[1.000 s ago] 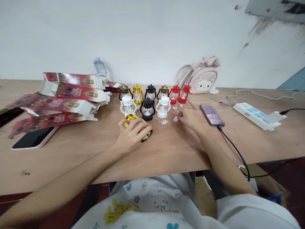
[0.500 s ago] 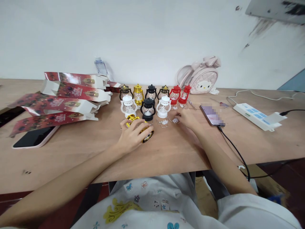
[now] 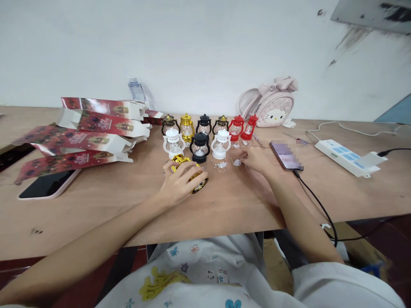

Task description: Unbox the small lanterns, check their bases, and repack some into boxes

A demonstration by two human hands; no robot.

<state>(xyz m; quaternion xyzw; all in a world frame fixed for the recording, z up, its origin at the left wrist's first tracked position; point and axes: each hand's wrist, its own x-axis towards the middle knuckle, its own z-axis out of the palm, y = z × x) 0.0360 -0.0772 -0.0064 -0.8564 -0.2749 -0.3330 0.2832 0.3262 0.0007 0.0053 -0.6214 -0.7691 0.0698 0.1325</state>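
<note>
Left hand [image 3: 178, 184]: grasping shiny gold plastic lantern [image 3: 181, 159], tilted. Right hand [image 3: 255, 160]: at small white bent-wire fitting [image 3: 237, 163], grip unclear from here. Apparent step: pickup, needing fine pinch.

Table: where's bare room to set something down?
Bare wood: between the forearms, nearer the front edge than the gold lantern; also right, between the black cable and power strip. Crowded: back middle, where lanterns stand close behind small wire parts; left, where red boxes partly hide a phone.
</note>
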